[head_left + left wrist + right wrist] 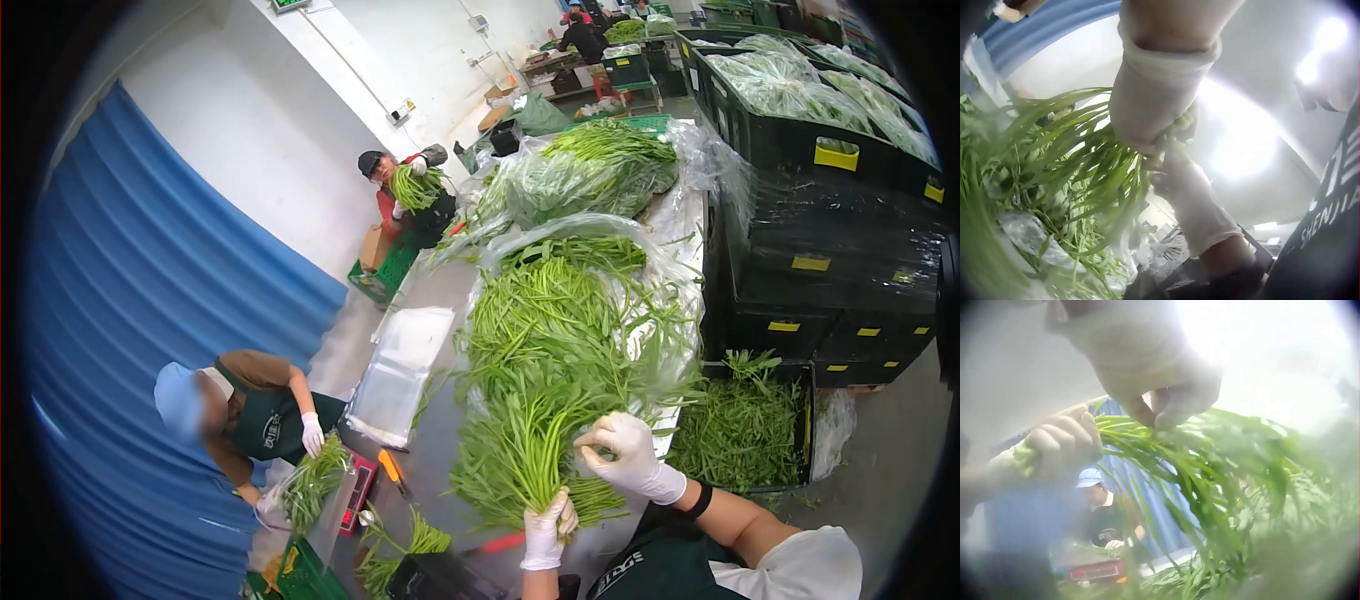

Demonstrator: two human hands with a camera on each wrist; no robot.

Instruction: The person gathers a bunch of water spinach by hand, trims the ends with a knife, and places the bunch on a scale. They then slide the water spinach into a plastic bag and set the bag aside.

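The left hand (545,530), in a white glove, grips the stem ends of a bunch of leafy greens (535,440); its curled fingers (1063,440) also show in the right wrist view. Leaves of the bunch (1100,169) fan away from the left hand (1154,100) in the left wrist view. Just beside the bunch is the gloved right hand (630,455), its fingers bent and the thumb near the forefinger. In the right wrist view the right hand's fingertips (1154,422) meet at the stems; whether they pinch one is unclear.
A large pile of greens (550,320) covers much of the table (435,290). Plastic bags (405,365), an orange knife (391,468) and a red scale (358,495) lie to the left. Black crates (800,220) stand right. Two people handle greens across the table.
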